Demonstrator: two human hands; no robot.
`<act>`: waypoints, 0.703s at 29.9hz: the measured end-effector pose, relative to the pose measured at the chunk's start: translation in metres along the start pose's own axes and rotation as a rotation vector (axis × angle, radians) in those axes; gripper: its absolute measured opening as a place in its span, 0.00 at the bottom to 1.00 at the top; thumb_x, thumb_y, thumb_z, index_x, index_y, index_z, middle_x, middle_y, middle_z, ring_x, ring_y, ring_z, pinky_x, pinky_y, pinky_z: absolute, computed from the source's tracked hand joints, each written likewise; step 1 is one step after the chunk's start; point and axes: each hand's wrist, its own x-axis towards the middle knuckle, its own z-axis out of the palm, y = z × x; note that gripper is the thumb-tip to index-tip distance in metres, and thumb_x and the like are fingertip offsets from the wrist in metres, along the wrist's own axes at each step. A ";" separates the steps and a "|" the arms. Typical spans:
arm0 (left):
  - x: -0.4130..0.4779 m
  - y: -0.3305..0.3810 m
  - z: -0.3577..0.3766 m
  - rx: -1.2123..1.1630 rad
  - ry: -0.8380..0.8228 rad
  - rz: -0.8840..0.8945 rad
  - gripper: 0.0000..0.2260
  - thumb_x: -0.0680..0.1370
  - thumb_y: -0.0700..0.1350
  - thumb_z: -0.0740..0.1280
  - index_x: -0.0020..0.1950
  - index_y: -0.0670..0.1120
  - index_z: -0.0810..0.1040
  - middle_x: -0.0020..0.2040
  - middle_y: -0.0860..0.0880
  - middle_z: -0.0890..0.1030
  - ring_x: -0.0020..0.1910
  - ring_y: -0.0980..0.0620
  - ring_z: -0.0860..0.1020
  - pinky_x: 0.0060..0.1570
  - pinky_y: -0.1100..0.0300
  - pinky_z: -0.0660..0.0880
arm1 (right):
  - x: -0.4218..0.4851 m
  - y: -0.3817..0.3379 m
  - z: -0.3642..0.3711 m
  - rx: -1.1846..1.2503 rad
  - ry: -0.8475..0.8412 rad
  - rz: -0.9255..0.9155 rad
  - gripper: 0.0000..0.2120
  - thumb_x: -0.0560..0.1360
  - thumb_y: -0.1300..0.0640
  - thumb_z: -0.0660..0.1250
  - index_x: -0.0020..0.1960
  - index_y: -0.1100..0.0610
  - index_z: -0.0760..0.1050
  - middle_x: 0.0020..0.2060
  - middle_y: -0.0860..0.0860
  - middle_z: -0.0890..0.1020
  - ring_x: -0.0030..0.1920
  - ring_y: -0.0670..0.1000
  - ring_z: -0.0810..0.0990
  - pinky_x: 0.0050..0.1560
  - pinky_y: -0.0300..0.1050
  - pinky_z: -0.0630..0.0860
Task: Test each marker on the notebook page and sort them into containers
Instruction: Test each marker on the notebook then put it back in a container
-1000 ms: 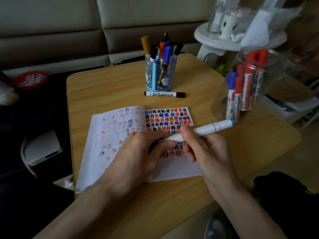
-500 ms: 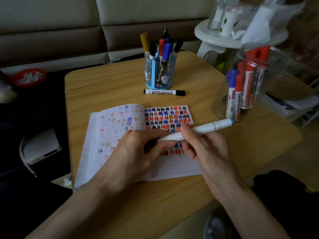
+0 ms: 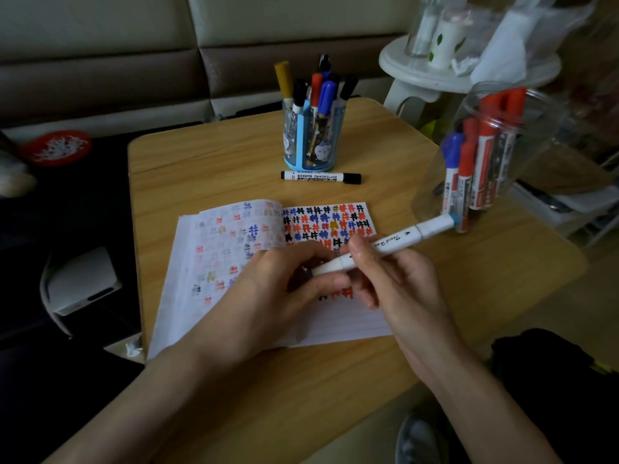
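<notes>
Both hands barely shift: your right hand (image 3: 395,286) grips the white marker (image 3: 395,244), your left hand (image 3: 268,289) pinches its near end over the notebook (image 3: 335,323), so sorting waits.

Notebook (image 3: 234,262) on table (image 3: 201,155), cup (image 3: 313,142) behind, jar (image 3: 502,155) rt

Left grip (image 3: 268,293) and right grip (image 3: 405,289) hold a white marker (image 3: 388,244) over the open notebook (image 3: 338,326)
The right grip pinches the barrel and the left grip's fingers curl round the marker's near end, above the notebook's right page of coloured hash marks. The marker's far end points past the notebook's right edge to a clear jar (image 3: 432,192) of red and blue markers. Behind the notebook on the table (image 3: 217,162) lies a black whiteboard marker (image 3: 318,177), then a blue cup (image 3: 313,145) of pens
</notes>
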 end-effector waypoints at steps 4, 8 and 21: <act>-0.003 -0.002 0.002 0.069 0.085 0.041 0.14 0.80 0.61 0.64 0.56 0.56 0.83 0.40 0.56 0.84 0.37 0.54 0.81 0.37 0.58 0.76 | 0.000 0.003 -0.003 0.021 -0.011 -0.021 0.18 0.79 0.53 0.69 0.43 0.69 0.79 0.29 0.52 0.76 0.28 0.45 0.72 0.28 0.35 0.68; -0.006 0.005 0.004 0.029 0.133 0.044 0.14 0.80 0.63 0.63 0.61 0.61 0.80 0.41 0.59 0.84 0.38 0.56 0.82 0.36 0.65 0.75 | -0.002 0.000 -0.002 0.062 -0.002 -0.009 0.17 0.78 0.53 0.70 0.40 0.66 0.78 0.29 0.54 0.76 0.27 0.47 0.71 0.26 0.37 0.66; -0.021 -0.004 -0.040 0.116 0.388 -0.084 0.12 0.77 0.57 0.63 0.57 0.58 0.81 0.45 0.69 0.80 0.49 0.68 0.81 0.46 0.78 0.73 | 0.014 -0.014 -0.064 0.231 0.495 0.049 0.08 0.78 0.51 0.71 0.52 0.55 0.80 0.30 0.44 0.73 0.29 0.42 0.68 0.30 0.34 0.67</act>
